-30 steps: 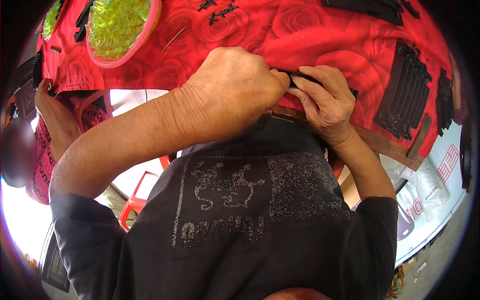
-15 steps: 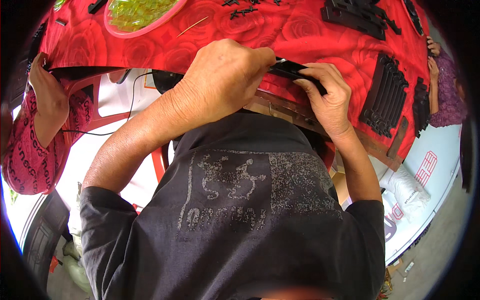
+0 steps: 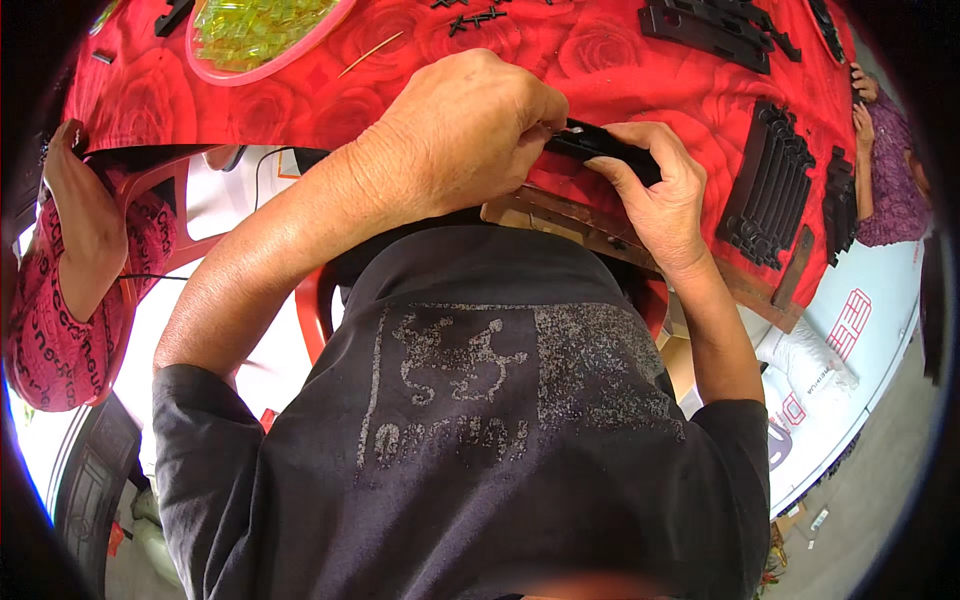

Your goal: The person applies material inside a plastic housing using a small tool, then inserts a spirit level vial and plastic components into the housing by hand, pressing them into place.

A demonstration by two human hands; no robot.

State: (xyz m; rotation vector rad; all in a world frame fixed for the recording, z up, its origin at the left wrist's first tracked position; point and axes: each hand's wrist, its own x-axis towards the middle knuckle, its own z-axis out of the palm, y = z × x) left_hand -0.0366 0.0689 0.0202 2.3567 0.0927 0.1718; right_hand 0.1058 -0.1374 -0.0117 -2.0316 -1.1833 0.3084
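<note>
A long black plastic part (image 3: 607,146) lies across the front edge of the red table, held by my right hand (image 3: 665,185), its thumb on the near side and its fingers bent over the far side. Against the part's left end, my left hand (image 3: 490,125) is closed in a pinch, the back of the hand upward. Its fingertips are mostly hidden, so whatever they hold cannot be made out. Beyond my left hand lies a thin wooden stick (image 3: 370,54), and a pink-rimmed bowl (image 3: 265,78) of yellow-green translucent pieces (image 3: 262,32) stands farther left.
A row of long black parts (image 3: 768,188) lies right of my right hand, with more black parts (image 3: 705,35) behind. Small black cross-shaped pieces (image 3: 478,20) sit at the back. A wooden edge (image 3: 570,215) runs along the front. Other people sit left (image 3: 75,290) and right (image 3: 890,170).
My left hand has shifted slightly right and its knuckles have risen. My right hand keeps its hold on the black part. The whole view has turned a little.
</note>
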